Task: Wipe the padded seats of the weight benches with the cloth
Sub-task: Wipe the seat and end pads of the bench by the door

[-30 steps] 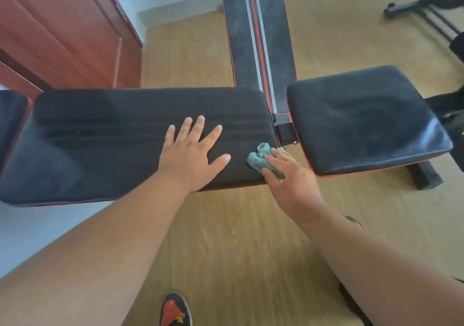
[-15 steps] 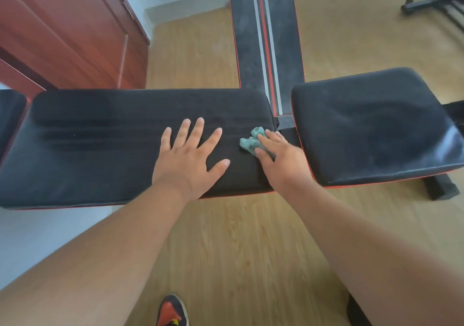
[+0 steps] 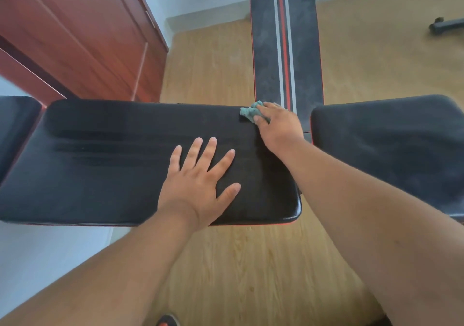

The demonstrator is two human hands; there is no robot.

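Observation:
A long black padded seat (image 3: 105, 165) lies across the middle of the view, with dark wipe streaks on its left half. My left hand (image 3: 198, 182) rests flat on it near its front right, fingers spread. My right hand (image 3: 278, 127) presses a crumpled teal cloth (image 3: 249, 111) onto the pad's far right corner. A second black pad (image 3: 391, 150) sits to the right, across a narrow gap. A third pad's end (image 3: 15, 129) shows at the far left.
A black board with red and white stripes (image 3: 283, 39) runs away behind the gap between the pads. A red-brown wooden cabinet (image 3: 75, 37) stands at the back left. The floor is light wood (image 3: 251, 275). A dark equipment foot (image 3: 444, 25) lies far right. My shoe tip (image 3: 167, 320) shows below.
My right hand has slid the cloth from the pad's near right edge up to its far right corner. My left hand has stayed flat in place. The view has shifted closer.

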